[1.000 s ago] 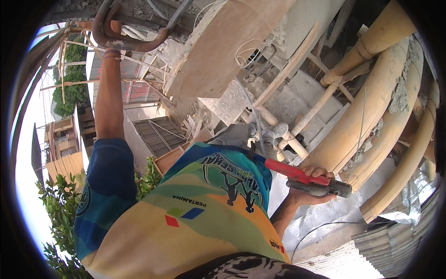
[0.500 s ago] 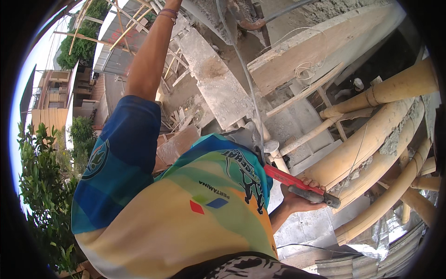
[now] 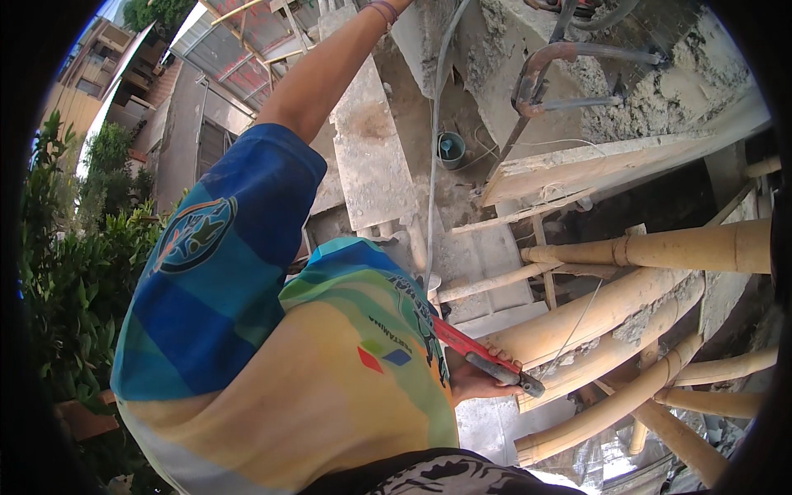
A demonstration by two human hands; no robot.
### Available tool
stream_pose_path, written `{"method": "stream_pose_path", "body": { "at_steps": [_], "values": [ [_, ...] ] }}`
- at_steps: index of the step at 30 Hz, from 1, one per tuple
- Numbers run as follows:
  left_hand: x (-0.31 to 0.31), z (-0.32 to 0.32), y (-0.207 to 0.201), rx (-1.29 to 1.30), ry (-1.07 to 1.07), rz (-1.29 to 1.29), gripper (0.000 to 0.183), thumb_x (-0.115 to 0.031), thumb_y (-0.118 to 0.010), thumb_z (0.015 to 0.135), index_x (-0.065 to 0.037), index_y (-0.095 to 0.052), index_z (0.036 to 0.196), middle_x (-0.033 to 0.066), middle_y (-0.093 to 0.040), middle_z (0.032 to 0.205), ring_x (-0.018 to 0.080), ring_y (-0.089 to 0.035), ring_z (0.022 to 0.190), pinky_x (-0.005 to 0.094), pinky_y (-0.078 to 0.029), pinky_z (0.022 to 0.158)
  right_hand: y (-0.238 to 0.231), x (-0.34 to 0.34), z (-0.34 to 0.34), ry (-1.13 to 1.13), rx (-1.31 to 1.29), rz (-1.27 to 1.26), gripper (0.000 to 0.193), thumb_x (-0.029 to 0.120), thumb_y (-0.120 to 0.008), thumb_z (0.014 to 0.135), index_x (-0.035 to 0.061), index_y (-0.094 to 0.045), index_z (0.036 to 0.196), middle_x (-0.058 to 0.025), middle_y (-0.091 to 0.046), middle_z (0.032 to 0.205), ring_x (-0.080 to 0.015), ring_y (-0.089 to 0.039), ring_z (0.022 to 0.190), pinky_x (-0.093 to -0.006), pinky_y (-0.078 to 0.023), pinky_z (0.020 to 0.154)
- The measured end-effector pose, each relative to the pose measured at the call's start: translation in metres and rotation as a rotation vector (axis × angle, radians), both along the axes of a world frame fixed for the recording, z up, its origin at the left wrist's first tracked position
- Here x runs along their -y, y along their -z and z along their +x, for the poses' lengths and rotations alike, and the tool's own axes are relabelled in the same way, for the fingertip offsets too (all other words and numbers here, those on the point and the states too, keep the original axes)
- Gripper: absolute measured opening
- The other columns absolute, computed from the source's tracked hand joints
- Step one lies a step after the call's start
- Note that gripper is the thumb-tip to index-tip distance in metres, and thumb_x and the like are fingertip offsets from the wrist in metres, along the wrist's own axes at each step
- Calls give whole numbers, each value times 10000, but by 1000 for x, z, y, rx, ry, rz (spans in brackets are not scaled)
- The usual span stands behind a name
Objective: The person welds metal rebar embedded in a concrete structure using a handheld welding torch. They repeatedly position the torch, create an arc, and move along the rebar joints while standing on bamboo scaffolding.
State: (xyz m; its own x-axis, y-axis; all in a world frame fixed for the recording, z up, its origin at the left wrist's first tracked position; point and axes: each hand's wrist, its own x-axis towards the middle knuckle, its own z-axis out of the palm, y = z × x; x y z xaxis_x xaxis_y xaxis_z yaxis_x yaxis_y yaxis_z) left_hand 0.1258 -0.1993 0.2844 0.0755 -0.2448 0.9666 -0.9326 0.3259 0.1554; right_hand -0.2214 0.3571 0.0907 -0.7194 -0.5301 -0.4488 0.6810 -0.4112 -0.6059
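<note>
My left arm (image 3: pixel 326 87) stretches up and away past the blue sleeve. Only a sliver of my left hand (image 3: pixel 399 4) shows beyond the wrist bands at the upper edge, so its fingers and anything in them are hidden. Low beside my right hip, my right hand (image 3: pixel 478 383) is closed around a red flat bar (image 3: pixel 459 338) and a dark rod (image 3: pixel 492 369) with a rounded grey end. Whether these two are parts of one tool I cannot tell. The bar's far end goes out of sight behind my shirt (image 3: pixel 272 388).
Thick bamboo poles (image 3: pixel 610 309) cross on my right. Ahead are a rough concrete slab (image 3: pixel 375 157), a concrete wall edge (image 3: pixel 594 165), bent metal bars (image 3: pixel 536 78), a hanging grey cable (image 3: pixel 434 165) and a bucket (image 3: pixel 450 148). Leafy bushes (image 3: pixel 74 256) grow on the left.
The view has turned, bringing the bucket and more of the bent bars into sight. My left arm appears farther right. My right hand keeps its hold on the red bar and dark rod.
</note>
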Motion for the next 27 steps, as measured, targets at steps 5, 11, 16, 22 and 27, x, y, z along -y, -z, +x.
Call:
{"method": "stream_pose_path", "body": {
  "at_steps": [5,11,16,22,27],
  "values": [
    [-4,-4,-3,-74,107,60,917,-249,-662,819,73,-190,1535,301,-273,1569,462,-270,1435,477,-222,1193,-1,1,-1,0,-4,11,527,730,-452,909,220,-563,976,5,-512,747,-177,-498,695,-352,-466,702],
    [-3,-7,-5,-2,62,-46,902,-238,-662,821,79,-201,1530,308,-279,1561,459,-255,1443,477,-205,1198,-1,0,-2,-1,16,-12,538,735,-430,920,224,-588,980,7,-522,736,-180,-522,713,-368,-468,715],
    [1,-2,-5,-21,61,-12,893,-277,-665,835,85,-223,1521,306,-282,1560,460,-248,1446,487,-194,1201,0,-1,-3,-31,25,-66,544,740,-406,925,232,-589,992,13,-520,739,-178,-520,716,-369,-471,722],
    [11,6,7,35,-37,135,917,-376,-655,867,95,-216,1520,310,-254,1573,459,-213,1463,490,-158,1216,2,-3,-4,-55,36,-90,518,730,-448,910,238,-588,992,18,-505,739,-180,-529,734,-369,-485,745],
    [24,15,14,-7,-35,123,954,-402,-651,870,108,-181,1525,324,-218,1583,453,-176,1483,483,-124,1231,2,-2,-3,-45,19,-53,522,734,-471,895,234,-581,998,14,-502,762,-183,-522,739,-374,-486,752]
  ]
}}
